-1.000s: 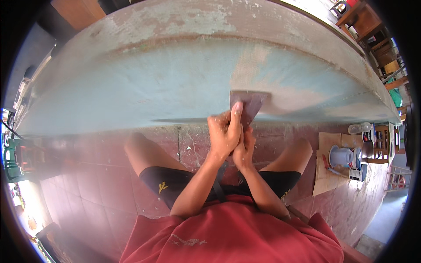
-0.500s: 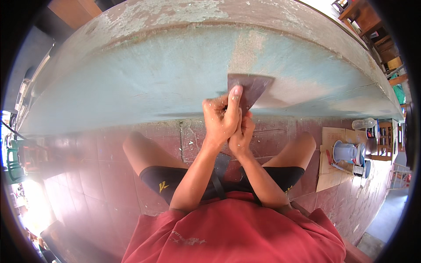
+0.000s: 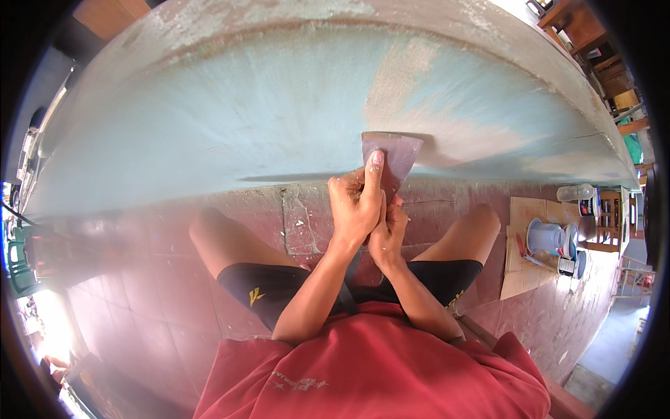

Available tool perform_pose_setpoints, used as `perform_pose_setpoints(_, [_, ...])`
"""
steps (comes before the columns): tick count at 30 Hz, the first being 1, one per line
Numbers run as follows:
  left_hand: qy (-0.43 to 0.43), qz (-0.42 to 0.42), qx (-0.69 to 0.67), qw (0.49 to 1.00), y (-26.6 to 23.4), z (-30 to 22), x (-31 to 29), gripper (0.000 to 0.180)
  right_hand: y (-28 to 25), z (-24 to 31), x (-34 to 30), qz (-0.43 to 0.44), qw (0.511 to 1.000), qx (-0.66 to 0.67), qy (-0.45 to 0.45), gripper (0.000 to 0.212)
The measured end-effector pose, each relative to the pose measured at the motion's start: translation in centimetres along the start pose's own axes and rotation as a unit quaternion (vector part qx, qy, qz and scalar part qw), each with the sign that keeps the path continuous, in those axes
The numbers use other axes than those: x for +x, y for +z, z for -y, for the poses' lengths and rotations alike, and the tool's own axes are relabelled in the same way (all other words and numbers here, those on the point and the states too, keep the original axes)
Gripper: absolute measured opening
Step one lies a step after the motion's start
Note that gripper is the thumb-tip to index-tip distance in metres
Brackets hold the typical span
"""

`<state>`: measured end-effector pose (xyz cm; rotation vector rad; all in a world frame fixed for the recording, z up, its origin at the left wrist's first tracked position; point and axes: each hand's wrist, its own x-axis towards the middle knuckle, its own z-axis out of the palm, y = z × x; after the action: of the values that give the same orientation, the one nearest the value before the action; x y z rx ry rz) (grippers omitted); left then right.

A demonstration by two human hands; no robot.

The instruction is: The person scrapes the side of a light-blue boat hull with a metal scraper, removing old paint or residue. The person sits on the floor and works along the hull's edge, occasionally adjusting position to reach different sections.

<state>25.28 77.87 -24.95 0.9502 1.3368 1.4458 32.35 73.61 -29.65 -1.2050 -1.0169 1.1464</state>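
Note:
A wide metal paint scraper [image 3: 400, 159] is held in both my hands, its broad blade edge pointing up at the low wall [image 3: 230, 119] with pale blue paint. My left hand [image 3: 354, 208] is closed round it, the thumb stretched along the blade. Just below and to the right, my right hand [image 3: 387, 229] is closed at the handle end, which the fingers mostly hide. The blade's edge lies at or very close to the wall; a shadow shows at its right. Around it, a bare tan patch [image 3: 447, 136] runs up and to the right through the blue paint.
Red floor tiles [image 3: 174, 279] with paint flakes lie below the wall. At the right, a cardboard sheet [image 3: 520, 241] holds a translucent bucket [image 3: 546, 237] and a small paint can [image 3: 572, 265]. A clear jar [image 3: 576, 193] lies near the wall. Wooden furniture [image 3: 576, 28] stands beyond.
Both hands and the scraper have come down the wall toward me. The blade is turned slightly, and more of the bare patch shows above it. My grip is unchanged.

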Motion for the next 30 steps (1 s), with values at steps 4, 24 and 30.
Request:
perform_pose_setpoints(4, [-0.014,0.005,-0.012,1.000,0.2,0.2,0.6,0.056,0.3,-0.3,1.3,0.005,0.996,-0.037,-0.081,0.030])
perform_pose_setpoints(24, [0.003,0.004,-0.029,1.000,0.3,-0.8,0.4,0.051,0.8,1.1,1.7,-0.014,0.987,-0.048,-0.151,0.031])
perform_pose_setpoints(30, [0.022,-0.007,-0.077,0.997,0.4,-3.5,0.8,0.053,0.7,2.4,2.1,0.006,0.985,-0.080,-0.152,0.032])
